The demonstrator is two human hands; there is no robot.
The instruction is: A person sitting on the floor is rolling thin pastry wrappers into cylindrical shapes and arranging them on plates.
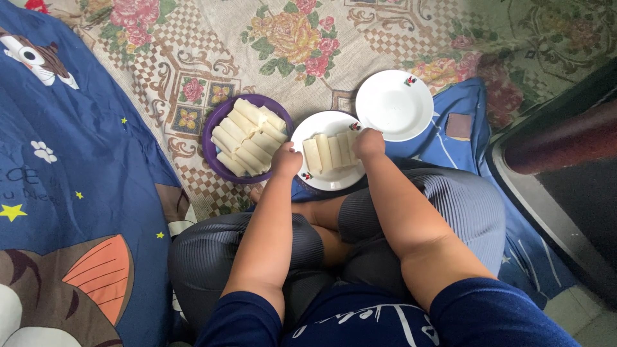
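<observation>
A white plate lies in front of my crossed legs with several pale rolled wraps in a row on it. My left hand rests on the plate's left edge, fingers curled at the end of the row. My right hand sits on the right end of the row, touching the last wraps. Whether either hand grips a wrap is hidden. To the left, a purple bowl holds several more of the same wraps.
An empty white plate lies at the upper right on a floral mat. A blue cartoon blanket covers the left. A small brown square object lies on blue cloth. A dark furniture edge stands at right.
</observation>
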